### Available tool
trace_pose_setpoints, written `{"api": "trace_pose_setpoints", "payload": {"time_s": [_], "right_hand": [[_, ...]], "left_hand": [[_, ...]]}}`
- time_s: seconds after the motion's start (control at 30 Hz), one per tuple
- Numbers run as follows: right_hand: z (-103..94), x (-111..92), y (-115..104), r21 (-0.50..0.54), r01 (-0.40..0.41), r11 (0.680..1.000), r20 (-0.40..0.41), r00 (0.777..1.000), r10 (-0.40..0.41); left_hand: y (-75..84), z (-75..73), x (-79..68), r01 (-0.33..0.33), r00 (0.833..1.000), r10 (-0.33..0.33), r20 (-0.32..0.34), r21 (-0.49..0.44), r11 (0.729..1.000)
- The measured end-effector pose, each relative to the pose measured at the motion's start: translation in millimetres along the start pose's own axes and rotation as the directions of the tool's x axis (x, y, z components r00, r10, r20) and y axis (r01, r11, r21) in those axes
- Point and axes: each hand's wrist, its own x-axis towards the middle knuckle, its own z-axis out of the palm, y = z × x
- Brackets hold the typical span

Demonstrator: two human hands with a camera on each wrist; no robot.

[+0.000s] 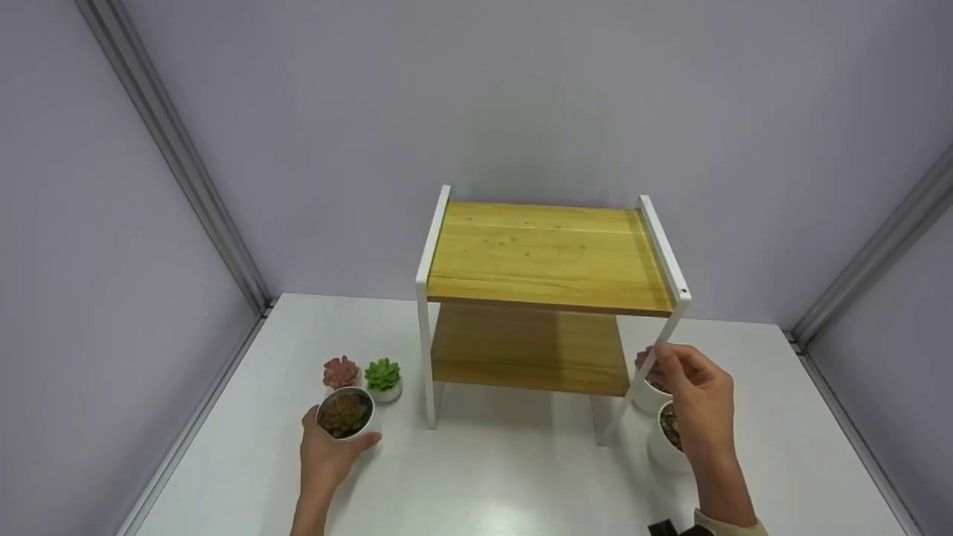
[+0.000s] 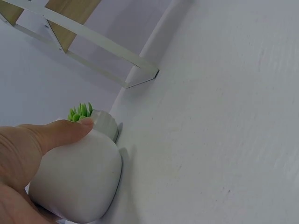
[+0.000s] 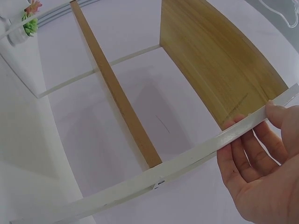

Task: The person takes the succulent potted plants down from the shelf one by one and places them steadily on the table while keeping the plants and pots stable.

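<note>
My left hand [image 1: 327, 454] grips a white pot [image 2: 81, 175] from its near side, thumb and fingers around the wall. A brownish succulent [image 1: 344, 415] fills the pot. Right behind it are a small pot with a pink succulent [image 1: 341, 372] and another with a green succulent [image 1: 383, 374]. My right hand [image 1: 700, 391] pinches the front right white leg [image 3: 187, 161] of a two-tier wooden shelf [image 1: 551, 257], thumb on one side and fingertips on the other.
To the right of the shelf stand two white pots; the nearer pot [image 1: 668, 454] holds pebbles, and the farther pot [image 1: 649, 398] is partly hidden by my right hand. Pale walls enclose the white table [image 1: 491, 484] at the back and sides.
</note>
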Motion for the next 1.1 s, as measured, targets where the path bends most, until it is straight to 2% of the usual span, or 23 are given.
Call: {"api": "trace_pose_setpoints", "payload": {"time_s": [0.33, 0.5, 0.73, 0.9, 1.1], "right_hand": [[0.2, -0.6, 0.8, 0.028, 0.029, 0.999, -0.005, 1.000, -0.029], [0.0, -0.7, 0.9, 0.015, 0.027, 1.000, -0.002, 1.000, -0.027], [-1.5, -1.6, 0.4, -0.010, 0.033, 0.999, 0.041, 0.999, -0.032], [-4.1, -3.3, -1.0, -0.047, 0.007, 0.999, 0.054, 0.999, -0.004], [-10.2, -5.5, -4.1, -0.105, -0.020, 0.994, 0.052, 0.998, 0.026]], "left_hand": [[1.5, -3.4, -7.6, -0.040, 0.999, 0.041, -0.009, 0.044, 0.998], [5.9, -4.8, -10.6, 0.011, 1.000, -0.011, -0.001, 0.036, 0.999], [9.0, -9.5, -15.3, 0.014, 0.998, -0.013, -0.060, 0.009, 1.000], [11.0, -14.5, -21.2, -0.021, 0.994, 0.022, -0.107, 0.012, 1.000], [20.6, -22.8, -27.8, -0.072, 0.983, 0.072, -0.168, 0.004, 0.997]]}}
